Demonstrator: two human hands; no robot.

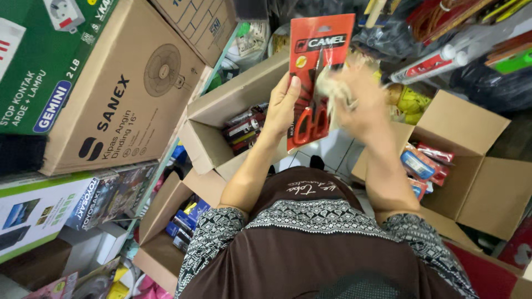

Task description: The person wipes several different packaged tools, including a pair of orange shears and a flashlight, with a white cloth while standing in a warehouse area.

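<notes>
While the left hand [281, 108] clamps the edge of a red card pack of red-handled scissors [317, 77], held upright above an open cardboard box [221, 111] of small packs, the blurred right hand [360, 102] presses a pale crumpled rag [338, 91] against its front, fingers closed on the rag.

Red scissors card [320, 50], red-orange handles; brown cardboard boxes [233, 102]; brown shirt [310, 249], black-white patterned sleeves.

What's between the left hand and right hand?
Head view: the red carded pack of red-handled scissors, gripped at its edge by the left hand; the blurred right hand presses a pale crumpled rag against its front.
</notes>
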